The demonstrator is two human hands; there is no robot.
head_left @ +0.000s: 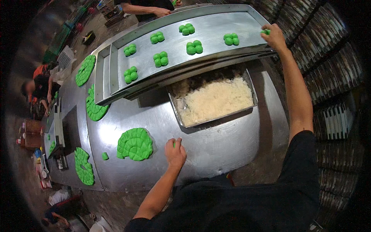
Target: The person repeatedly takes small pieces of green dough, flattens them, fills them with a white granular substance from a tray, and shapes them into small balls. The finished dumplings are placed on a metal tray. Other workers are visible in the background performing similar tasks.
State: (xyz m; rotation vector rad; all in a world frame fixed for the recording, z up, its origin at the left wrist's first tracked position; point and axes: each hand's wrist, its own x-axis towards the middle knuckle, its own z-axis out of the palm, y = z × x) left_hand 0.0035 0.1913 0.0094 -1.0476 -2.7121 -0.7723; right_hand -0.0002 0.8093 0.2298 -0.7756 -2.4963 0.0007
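Over the metal table (162, 170), my left hand (176, 154) is closed, with a bit of green dough showing between thumb and fingers. To its left lies a round, scored slab of green dough (135, 144), with one small cut piece (105, 156) beside it. My right hand (274, 37) reaches to the right end of a long metal tray (216, 21) and pinches a piece of green dough (265, 32) over its corner. Clusters of green dough balls (194, 47) sit in that tray in two rows; another cluster (231, 39) is nearest my right hand.
A rectangular pan (254, 101) of pale, crumbly filling (216, 98) stands below the raised tray. More dough slabs (84, 166) lie at the left. A co-worker's hand (162, 12) is at the tray's far side; another person (41, 87) works farther left. Stacked metal trays (334, 50) line the right.
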